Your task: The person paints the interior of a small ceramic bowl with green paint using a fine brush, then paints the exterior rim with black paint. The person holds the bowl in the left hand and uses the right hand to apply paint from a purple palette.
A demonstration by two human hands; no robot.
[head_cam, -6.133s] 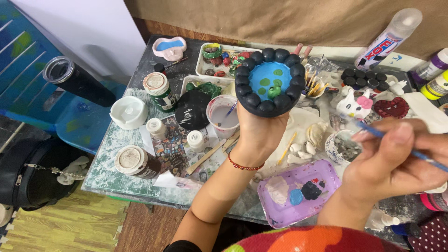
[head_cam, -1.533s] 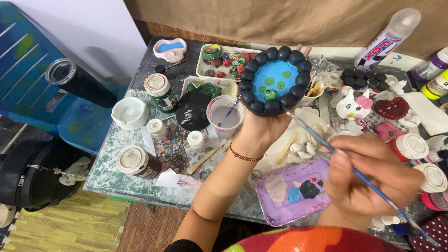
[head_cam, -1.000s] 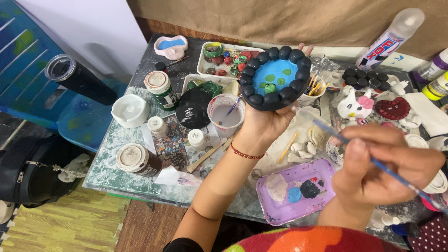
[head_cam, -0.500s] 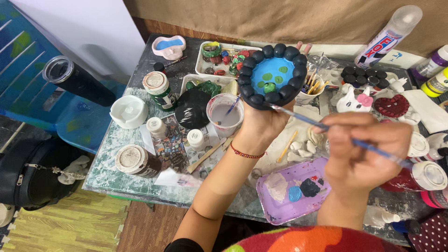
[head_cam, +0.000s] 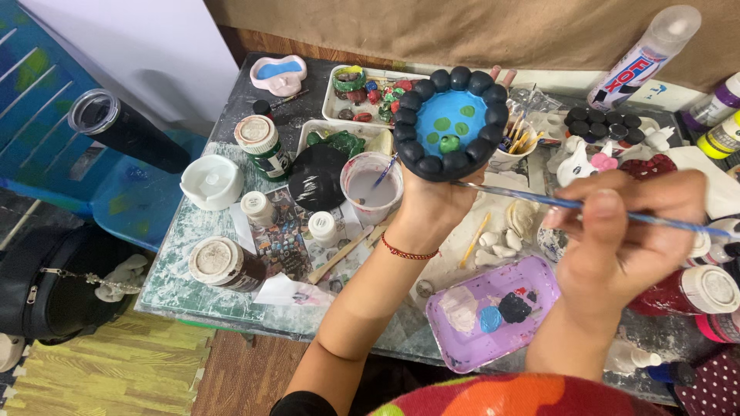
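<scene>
Above the cluttered worktop (head_cam: 193, 285), left hand (head_cam: 435, 204) cupped under a round clay dish (head_cam: 452, 122), blue inside with green dots and dark beaded rim, right hand (head_cam: 624, 239) pinching a thin paintbrush (head_cam: 539, 199), tip touching the rim, purple palette (head_cam: 493, 312) below.

Soft, even light fills the scene, bright enough to read every colour, with no single hard source apparent. Shadows are faint: a pale grey one falls on the white wall (head_cam: 146, 46) behind the tall black cylindrical tumbler (head_cam: 123, 131). Small glints sit on the glossy blue round clay dish with a dark bead rim (head_cam: 451, 123) and on the purple plastic palette (head_cam: 493, 312). The right hand (head_cam: 628, 239) and its thin blue paintbrush (head_cam: 586, 206) are slightly soft. Straight edges bow a little toward the corners.
</scene>
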